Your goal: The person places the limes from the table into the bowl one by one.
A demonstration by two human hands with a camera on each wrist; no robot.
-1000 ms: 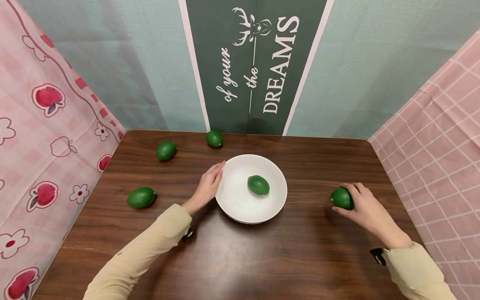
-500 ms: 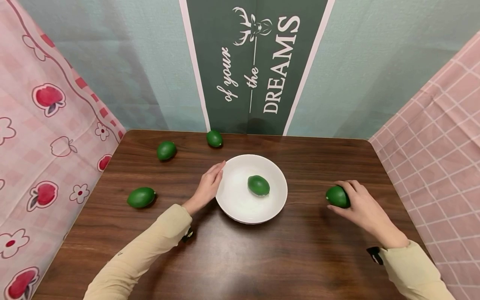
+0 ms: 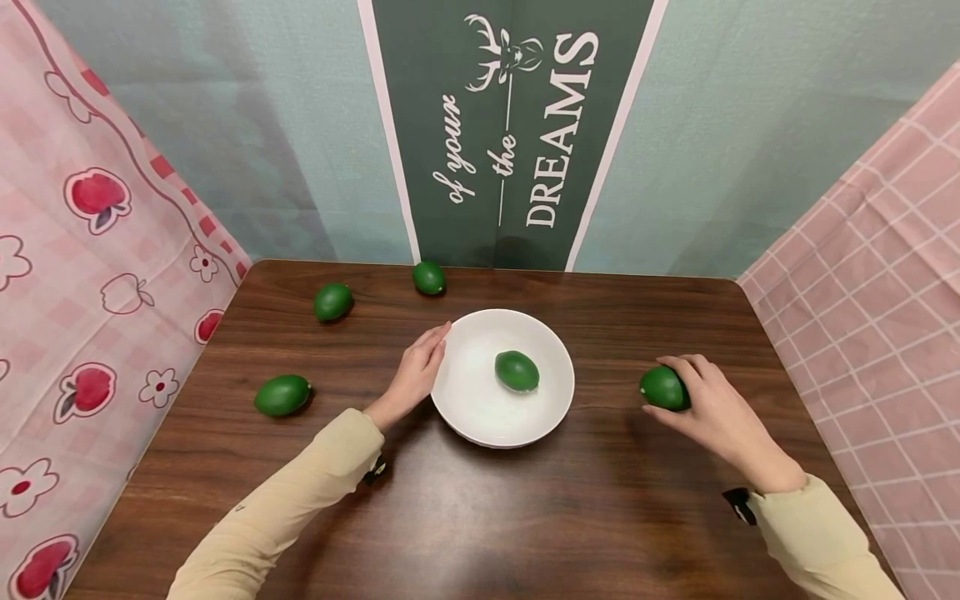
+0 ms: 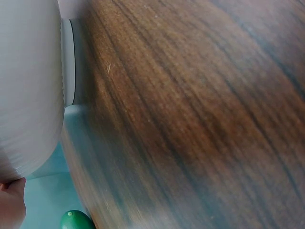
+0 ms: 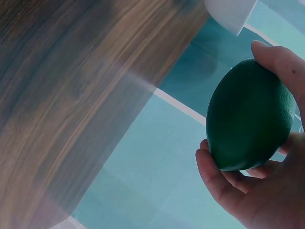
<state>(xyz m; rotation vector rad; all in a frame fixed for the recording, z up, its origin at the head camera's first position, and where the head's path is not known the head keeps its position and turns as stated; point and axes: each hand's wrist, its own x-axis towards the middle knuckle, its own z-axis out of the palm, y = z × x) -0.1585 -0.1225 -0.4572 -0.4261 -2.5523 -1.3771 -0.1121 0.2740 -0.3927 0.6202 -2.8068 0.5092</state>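
A glossy green lime [image 3: 663,387] is gripped between the thumb and fingers of my right hand [image 3: 720,417], to the right of the white bowl [image 3: 468,404]. The right wrist view shows this lime [image 5: 249,119] held off the table, fingertips curled around its lower end. My left hand [image 3: 412,371] rests with extended fingers against the bowl's left side. Inside the bowl lies another lime [image 3: 517,371]. In the left wrist view the bowl's outer wall [image 4: 28,86] fills the left edge, and only a bit of my hand [image 4: 11,202] shows.
Three more limes lie on the wooden table [image 3: 525,517]: one at the left [image 3: 282,395], one at the back left [image 3: 332,301], and one by the back edge [image 3: 429,277]. Patterned cloths hang along the left, back and right sides.
My right hand has moved left with the lime, a little closer to the bowl. The left hand and the bowl have stayed put.
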